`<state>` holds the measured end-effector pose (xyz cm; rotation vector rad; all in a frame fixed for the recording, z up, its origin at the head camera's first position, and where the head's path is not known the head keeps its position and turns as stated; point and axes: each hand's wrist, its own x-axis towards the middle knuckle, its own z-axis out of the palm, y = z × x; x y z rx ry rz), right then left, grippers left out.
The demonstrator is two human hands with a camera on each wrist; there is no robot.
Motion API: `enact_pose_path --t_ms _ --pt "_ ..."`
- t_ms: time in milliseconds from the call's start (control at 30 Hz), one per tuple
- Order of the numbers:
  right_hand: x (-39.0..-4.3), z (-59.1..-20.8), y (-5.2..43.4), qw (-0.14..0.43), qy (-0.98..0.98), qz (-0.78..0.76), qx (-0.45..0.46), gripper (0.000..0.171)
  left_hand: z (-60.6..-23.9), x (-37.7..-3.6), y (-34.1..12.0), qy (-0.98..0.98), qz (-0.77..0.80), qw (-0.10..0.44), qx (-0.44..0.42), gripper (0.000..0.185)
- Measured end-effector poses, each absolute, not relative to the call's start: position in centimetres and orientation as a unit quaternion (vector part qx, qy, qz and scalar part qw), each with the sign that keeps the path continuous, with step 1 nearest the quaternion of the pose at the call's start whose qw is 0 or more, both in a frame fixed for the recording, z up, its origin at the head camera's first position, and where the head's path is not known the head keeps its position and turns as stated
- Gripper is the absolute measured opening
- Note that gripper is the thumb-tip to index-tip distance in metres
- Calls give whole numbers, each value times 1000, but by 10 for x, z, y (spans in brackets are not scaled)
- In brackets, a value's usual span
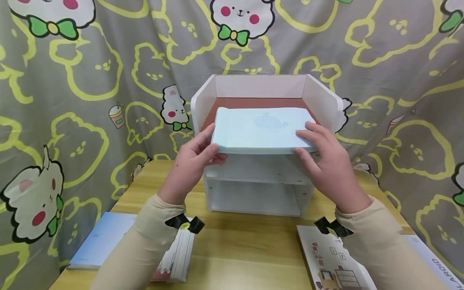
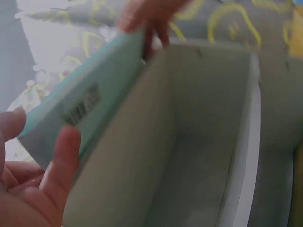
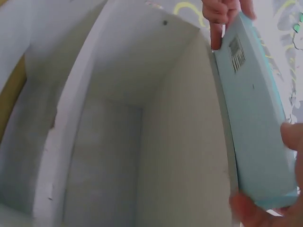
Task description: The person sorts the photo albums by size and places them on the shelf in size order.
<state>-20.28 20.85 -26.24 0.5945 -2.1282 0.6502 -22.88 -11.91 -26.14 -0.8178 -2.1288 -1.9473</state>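
A light-blue flat pack (image 1: 253, 131) with a whale drawing on top is held level between both hands. My left hand (image 1: 192, 165) grips its left end, thumb on the near edge and fingers beneath. At the opposite end my right hand (image 1: 330, 165) grips the corner, fingers over the top and thumb at the front edge. The pack overlaps the front of the top tier of a white desk shelf (image 1: 259, 86), which has a brown floor. In the right wrist view, a barcode shows on the pack's side (image 3: 255, 109), close above the shelf board (image 3: 189, 118).
Below the top tier, the shelf has lower compartments (image 1: 255, 197). On the wooden table (image 1: 246, 249) lie a blue book (image 1: 105, 237) and a stack of books (image 1: 181, 257) at left, an illustrated book (image 1: 337, 262) and another book (image 1: 431, 257) at right. A patterned curtain (image 1: 137, 24) hangs behind.
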Motion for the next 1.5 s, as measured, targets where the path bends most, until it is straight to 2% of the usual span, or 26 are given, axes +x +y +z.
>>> enact_pose_path --t_ms 300,367,467,567,733,1133,1367,1500 --pt "-219 -261 202 507 -824 104 231 33 -266 -248 -105 -813 -317 403 -276 39" --pt "-218 -263 202 524 -814 101 229 34 -267 -248 -103 -799 -251 462 -293 36" --pt "-214 -266 201 542 -798 107 242 40 -272 -245 -99 -772 -166 519 -327 38" --pt "-208 -272 198 539 -790 98 277 48 -281 -239 -95 -760 -106 534 -356 45" --pt "-206 -280 195 496 -808 69 311 54 -290 -234 -91 -775 -58 519 -357 52" --pt "-224 -287 195 467 -837 44 282 67 -291 -253 -84 -809 -30 484 -333 63" --pt "-230 -294 191 456 -855 22 248 81 -292 -259 -79 -826 -24 466 -315 66" --pt "-230 -294 190 454 -857 23 242 83 -293 -259 -79 -829 -23 465 -310 68"
